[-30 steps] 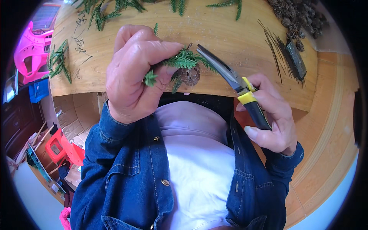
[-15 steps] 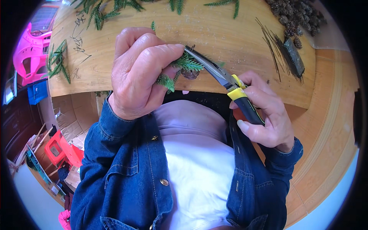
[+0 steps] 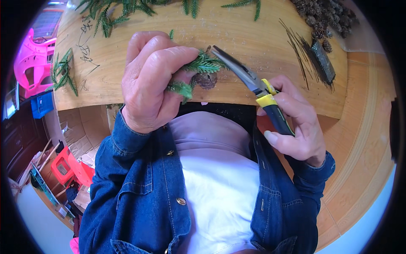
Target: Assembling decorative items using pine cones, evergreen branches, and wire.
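My left hand (image 3: 152, 80) is closed round a green artificial pine sprig (image 3: 204, 64) above the table's near edge. A brown pine cone (image 3: 206, 80) sits among its needles, just beyond my fingertips. A short dark wire end (image 3: 208, 49) sticks up beside the sprig. In my right hand (image 3: 301, 122) is a pair of long-nosed pliers (image 3: 242, 73) with yellow and black handles. Their jaws point up and left; the tip is close to the wire end but apart from it. My palm hides part of the sprig.
On the wooden table (image 3: 169, 34) lie loose green sprigs (image 3: 63, 72), a bundle of dark wires (image 3: 322, 63) and a heap of pine cones (image 3: 321, 19). To the left are a pink chair (image 3: 34, 63), a blue box (image 3: 41, 105) and a red stool (image 3: 69, 167).
The plier tip has come away from the wire end, moving slightly right. The pine cone shows more fully now, and my left hand still holds the sprig.
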Demonstrator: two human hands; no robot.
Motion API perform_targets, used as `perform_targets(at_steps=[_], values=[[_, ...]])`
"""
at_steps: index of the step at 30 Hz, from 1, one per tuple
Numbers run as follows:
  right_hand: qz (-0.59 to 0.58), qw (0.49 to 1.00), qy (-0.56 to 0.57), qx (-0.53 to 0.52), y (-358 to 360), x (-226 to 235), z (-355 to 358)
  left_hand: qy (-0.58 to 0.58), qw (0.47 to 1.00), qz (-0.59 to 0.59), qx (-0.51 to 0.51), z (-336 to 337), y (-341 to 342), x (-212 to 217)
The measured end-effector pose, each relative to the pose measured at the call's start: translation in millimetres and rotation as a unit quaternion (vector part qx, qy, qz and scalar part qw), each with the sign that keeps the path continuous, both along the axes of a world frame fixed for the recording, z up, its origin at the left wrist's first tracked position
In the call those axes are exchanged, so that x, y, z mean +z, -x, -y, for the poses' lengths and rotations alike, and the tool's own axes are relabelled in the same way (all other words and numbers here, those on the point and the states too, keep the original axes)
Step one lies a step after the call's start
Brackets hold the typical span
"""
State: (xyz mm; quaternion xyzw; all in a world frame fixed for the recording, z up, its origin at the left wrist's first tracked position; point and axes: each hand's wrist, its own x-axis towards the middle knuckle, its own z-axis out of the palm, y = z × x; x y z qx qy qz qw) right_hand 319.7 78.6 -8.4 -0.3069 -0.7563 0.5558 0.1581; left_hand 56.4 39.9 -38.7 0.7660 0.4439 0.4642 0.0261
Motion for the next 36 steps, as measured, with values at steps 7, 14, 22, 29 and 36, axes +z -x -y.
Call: perform_targets(at_steps=[7,14,22,29,36], values=[[-0.019,0.998,0.052,0.003,-3.3,2.3,0.8,0.014,1.0,-0.008,-0.02,0.7,2.6,2.9],[-0.016,0.993,0.115,0.002,2.1,4.0,0.5,0.007,0.999,0.022,-0.041,0.0,2.1,-0.8],[-0.011,1.0,0.024,0.002,3.6,-3.4,3.5,0.024,0.999,0.01,-0.031,1.8,0.6,0.0],[0.012,0.994,-0.113,-0.005,8.6,-12.1,6.7,0.081,0.993,0.09,-0.013,5.3,-2.7,-0.4],[-0.021,0.999,-0.021,0.012,0.9,-2.5,-1.1,0.144,0.954,0.258,-0.049,10.0,2.6,-3.0]])
